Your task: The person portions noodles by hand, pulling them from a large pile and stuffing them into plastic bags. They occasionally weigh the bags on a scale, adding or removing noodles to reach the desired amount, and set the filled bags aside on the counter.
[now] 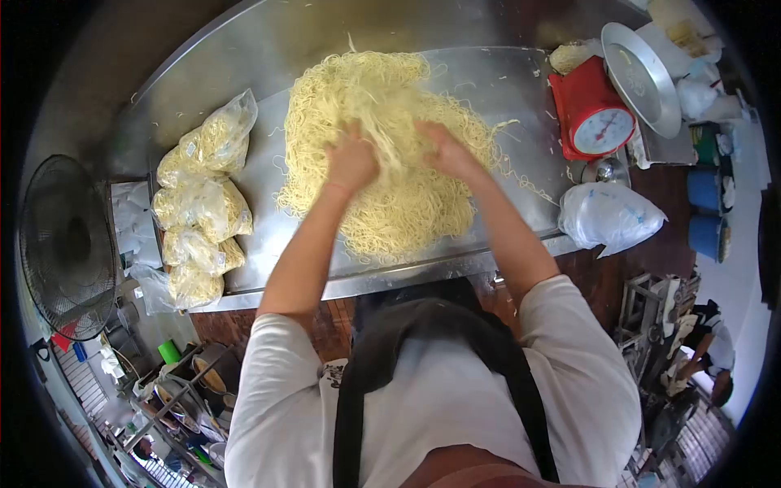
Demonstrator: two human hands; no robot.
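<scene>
A large heap of yellow noodles is spread on the metal table. My left hand is on the left part of the heap, fingers apart and pointing away from me. Over the right part, my right hand has its fingers spread, slightly blurred by motion. Between and beyond both hands, a loose bunch of strands is smeared by movement. Some fingertips are hard to separate from the noodles.
Bagged noodles line the table's left side. At right are a red scale with a metal pan and a white plastic bag. A fan stands far left. Another person is at lower right.
</scene>
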